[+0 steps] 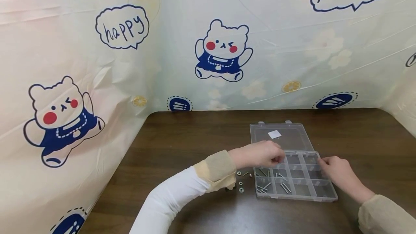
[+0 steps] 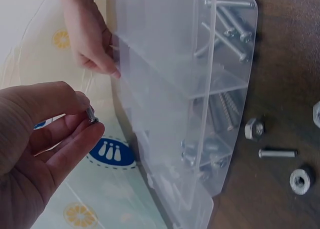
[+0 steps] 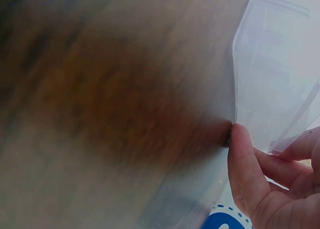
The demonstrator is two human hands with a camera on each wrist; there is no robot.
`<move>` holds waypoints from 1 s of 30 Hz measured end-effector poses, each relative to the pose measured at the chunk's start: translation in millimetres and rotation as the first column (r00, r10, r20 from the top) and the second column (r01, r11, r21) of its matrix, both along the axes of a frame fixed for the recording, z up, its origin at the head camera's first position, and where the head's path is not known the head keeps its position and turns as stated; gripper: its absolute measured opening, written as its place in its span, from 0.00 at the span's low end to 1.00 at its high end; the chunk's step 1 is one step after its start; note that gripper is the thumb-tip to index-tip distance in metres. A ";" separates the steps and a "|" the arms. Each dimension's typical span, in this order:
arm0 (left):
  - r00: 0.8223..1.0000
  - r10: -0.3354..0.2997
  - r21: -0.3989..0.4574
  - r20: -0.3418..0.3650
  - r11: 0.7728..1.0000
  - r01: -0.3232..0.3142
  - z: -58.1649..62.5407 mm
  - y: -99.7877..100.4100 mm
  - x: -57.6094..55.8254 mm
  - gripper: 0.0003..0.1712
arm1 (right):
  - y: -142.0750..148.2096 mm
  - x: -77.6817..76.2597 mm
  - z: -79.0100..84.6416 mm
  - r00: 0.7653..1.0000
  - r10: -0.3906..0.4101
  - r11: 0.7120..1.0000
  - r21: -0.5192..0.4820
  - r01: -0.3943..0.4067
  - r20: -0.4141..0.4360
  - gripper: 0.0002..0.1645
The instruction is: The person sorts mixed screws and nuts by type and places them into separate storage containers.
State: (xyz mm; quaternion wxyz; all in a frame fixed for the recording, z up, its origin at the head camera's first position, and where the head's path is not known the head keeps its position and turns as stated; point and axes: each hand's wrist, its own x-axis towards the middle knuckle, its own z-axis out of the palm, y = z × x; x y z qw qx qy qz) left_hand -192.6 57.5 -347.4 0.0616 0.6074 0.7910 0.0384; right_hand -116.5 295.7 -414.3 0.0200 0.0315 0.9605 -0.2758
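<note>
My left hand (image 1: 258,154) hovers above the back left of a clear plastic compartment box (image 1: 295,198). Its thumb and fingertips pinch a small metal screw (image 2: 91,115), whose other end is hidden by the fingers. At the box's right side, my right hand (image 1: 341,174) holds the wall between thumb and fingers; the right wrist view shows the thumb (image 3: 245,164) pressed to the plastic. Several silver bolts (image 1: 285,187) lie in the left and middle compartments. The lid (image 1: 292,136) is folded back flat behind the box.
On the dark wooden table (image 1: 195,129), left of the box, lie a loose bolt (image 2: 278,153) and several nuts, among them a hex nut (image 2: 255,129) and a round-rimmed nut (image 2: 300,181). A printed curtain (image 1: 276,64) hangs along the table's back and left edges.
</note>
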 end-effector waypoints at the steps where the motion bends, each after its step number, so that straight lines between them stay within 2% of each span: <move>1: 1.000 0.000 -0.005 0.009 1.000 0.000 -0.9 1.0 0.7 0.04 | -0.2 0.2 0.0 1.000 0.001 1.000 -0.001 -0.001 0.003 0.23; 6: 1.000 -0.008 -0.016 -0.004 1.000 0.008 -5.7 5.8 2.8 0.05 | -1.0 1.2 1.0 1.000 0.001 1.000 -0.002 -0.001 0.005 0.23; 13: 1.000 -0.010 -0.013 -0.023 1.000 0.010 -10.8 8.3 2.4 0.05 | 0.0 -0.2 3.9 0.998 -0.004 1.000 -0.020 0.005 0.061 0.26; 20: 0.999 0.018 -0.048 -0.028 0.999 -0.019 -4.9 -0.1 3.7 0.05 | 1.8 -2.0 4.2 0.998 -0.002 1.000 -0.019 0.003 0.071 0.25; 25: 0.998 0.026 -0.093 -0.058 0.995 -0.032 -2.9 -5.6 3.7 0.03 | 1.3 -1.1 3.4 0.999 -0.005 1.000 -0.017 0.006 0.053 0.25; 30: 0.997 0.049 -0.145 -0.055 0.988 -0.056 -0.4 -13.5 1.3 0.03 | 1.7 -1.6 3.5 0.998 0.002 1.000 -0.017 -0.001 0.056 0.25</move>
